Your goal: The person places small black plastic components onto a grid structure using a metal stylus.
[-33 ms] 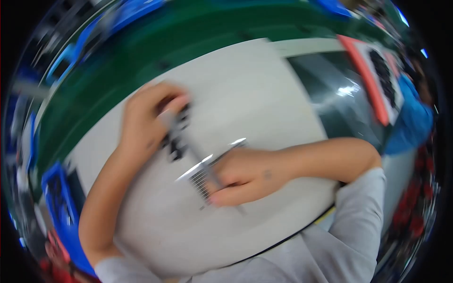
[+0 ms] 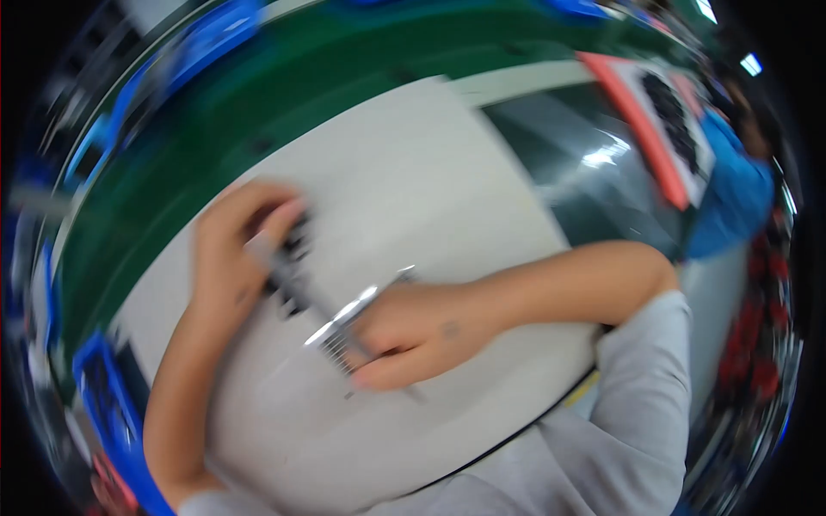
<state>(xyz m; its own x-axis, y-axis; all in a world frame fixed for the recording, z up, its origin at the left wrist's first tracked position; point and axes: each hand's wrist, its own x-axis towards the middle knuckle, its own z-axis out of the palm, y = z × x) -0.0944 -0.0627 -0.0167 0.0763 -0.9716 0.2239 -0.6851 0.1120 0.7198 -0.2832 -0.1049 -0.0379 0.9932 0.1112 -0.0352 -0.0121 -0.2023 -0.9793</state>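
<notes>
My left hand (image 2: 237, 245) is closed at the left of the white board, its thumb and fingers pinched on the upper end of a long thin grey strip (image 2: 301, 288). The strip slants down toward my right hand (image 2: 422, 331), whose fingers are curled over its lower end. Under my right fingers lies a shiny metal piece (image 2: 366, 297) beside a row of dark, comb-like slots (image 2: 334, 348). Several small black parts (image 2: 292, 292) lie next to the strip by my left hand. Motion blur hides finer detail, and what my right palm covers cannot be seen.
The white board (image 2: 413, 155) rests on a green table surface (image 2: 335, 69). A red-edged tray (image 2: 641, 138) with black parts stands at the far right, near a person's blue sleeve (image 2: 736, 189). Blue bins (image 2: 103, 378) stand at the left; a glossy dark sheet (image 2: 576, 163) is beside the board.
The whole view has shifted, so the board, tray and both hands appear further left. Both hands keep the same hold on the grey strip.
</notes>
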